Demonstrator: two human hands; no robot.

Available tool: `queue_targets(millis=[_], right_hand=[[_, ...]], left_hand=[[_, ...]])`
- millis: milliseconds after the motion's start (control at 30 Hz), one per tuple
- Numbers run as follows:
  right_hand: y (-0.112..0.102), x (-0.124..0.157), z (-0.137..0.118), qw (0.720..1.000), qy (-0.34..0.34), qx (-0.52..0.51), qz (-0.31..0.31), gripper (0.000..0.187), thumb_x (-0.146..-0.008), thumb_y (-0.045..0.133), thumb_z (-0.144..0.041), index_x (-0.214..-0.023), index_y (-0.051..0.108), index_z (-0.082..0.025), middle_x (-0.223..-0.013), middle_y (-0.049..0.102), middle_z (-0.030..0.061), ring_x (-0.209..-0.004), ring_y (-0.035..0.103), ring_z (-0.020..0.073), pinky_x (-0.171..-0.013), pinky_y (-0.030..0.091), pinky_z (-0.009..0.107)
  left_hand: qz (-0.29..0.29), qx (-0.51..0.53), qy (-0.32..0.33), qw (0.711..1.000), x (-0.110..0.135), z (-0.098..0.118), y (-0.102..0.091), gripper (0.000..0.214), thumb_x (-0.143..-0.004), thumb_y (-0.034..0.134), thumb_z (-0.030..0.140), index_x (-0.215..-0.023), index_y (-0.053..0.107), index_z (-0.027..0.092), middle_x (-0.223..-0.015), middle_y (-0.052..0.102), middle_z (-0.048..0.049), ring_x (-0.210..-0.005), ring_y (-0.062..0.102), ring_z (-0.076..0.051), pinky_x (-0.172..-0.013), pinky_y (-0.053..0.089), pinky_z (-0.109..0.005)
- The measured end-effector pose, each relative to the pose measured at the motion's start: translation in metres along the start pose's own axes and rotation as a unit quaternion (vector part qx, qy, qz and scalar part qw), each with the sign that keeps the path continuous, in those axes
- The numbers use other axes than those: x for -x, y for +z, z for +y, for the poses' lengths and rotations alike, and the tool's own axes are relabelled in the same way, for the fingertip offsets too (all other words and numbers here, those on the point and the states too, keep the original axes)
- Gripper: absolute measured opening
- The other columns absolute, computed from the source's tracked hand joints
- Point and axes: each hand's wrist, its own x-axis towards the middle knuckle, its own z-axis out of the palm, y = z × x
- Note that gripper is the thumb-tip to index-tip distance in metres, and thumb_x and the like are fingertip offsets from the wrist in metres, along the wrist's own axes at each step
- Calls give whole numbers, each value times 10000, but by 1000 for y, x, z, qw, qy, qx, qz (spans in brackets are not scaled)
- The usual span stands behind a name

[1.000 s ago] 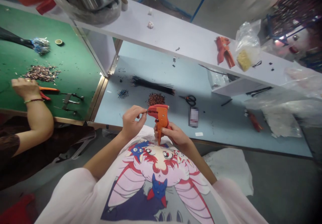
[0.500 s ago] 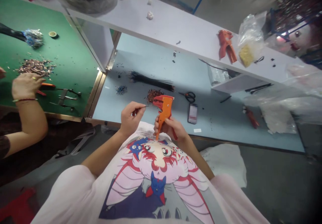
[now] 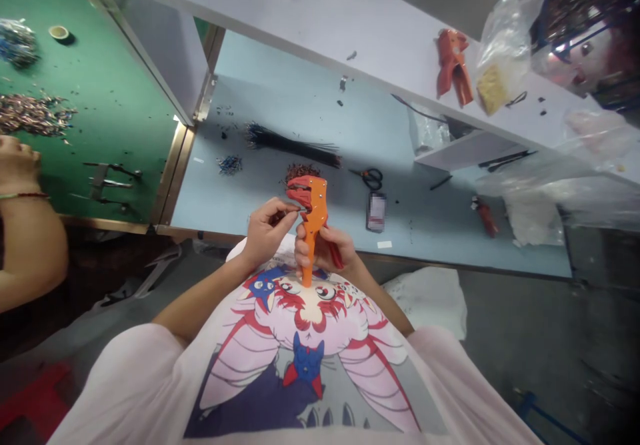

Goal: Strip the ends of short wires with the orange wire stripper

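Note:
My right hand (image 3: 345, 247) is closed around the handles of an orange and red wire stripper (image 3: 317, 210), held upright in front of my shirt. Its red jaws point left. Fingers pinched, my left hand (image 3: 269, 229) holds a thin dark wire (image 3: 297, 210) at the jaw side of the stripper. Whether the wire's tip lies between the jaws I cannot tell. Just behind the tool is a pile of copper-coloured bits (image 3: 300, 170). A bundle of black wires (image 3: 295, 146) lies farther back on the blue table (image 3: 240, 201).
Scissors (image 3: 371, 177) and a phone (image 3: 377, 212) lie right of the stripper. A small heap of blue-silver bits (image 3: 230, 164) is on the left. Another stripper (image 3: 454, 65) rests on the raised shelf (image 3: 370, 51). A co-worker's arm (image 3: 33, 238) is at the green table (image 3: 125, 105).
My left hand has brought the wire right, up to the stripper's jaws. The view has shifted, and the co-worker's hand is now partly cut off at the left edge.

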Motion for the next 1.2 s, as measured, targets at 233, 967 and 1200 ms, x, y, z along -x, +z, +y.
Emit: queue_targets(millis=[233, 967, 1200], right_hand=[[1, 0, 1, 1000, -4, 5, -19, 215, -839, 460, -344, -968, 453, -173, -733, 571, 32, -630, 583, 171, -592, 549, 398], [4, -2, 3, 999, -11, 38, -11, 339, -822, 560, -488, -773, 391, -199, -550, 443, -73, -392, 396, 65, -427, 498, 257], [-4, -9, 1, 1000, -6, -4, 10, 350, -921, 406, -473, -711, 374, -196, -470, 323, -101, -311, 206, 38, -315, 360, 158]], left_hand=[[-18, -13, 24, 999, 0, -2, 3, 107, -813, 610, 261, -794, 662, 168, -792, 626, -38, -732, 584, -128, -670, 464, -251], [-22, -27, 15, 999, -4, 0, 10, 82, -785, 609, 226, -774, 671, 174, -713, 616, -21, -647, 547, -110, -600, 434, -239], [-7, -18, -15, 1000, -11, -9, 13, 114, -775, 608, 263, -752, 654, 161, -675, 603, -3, -592, 496, -94, -577, 396, -233]])
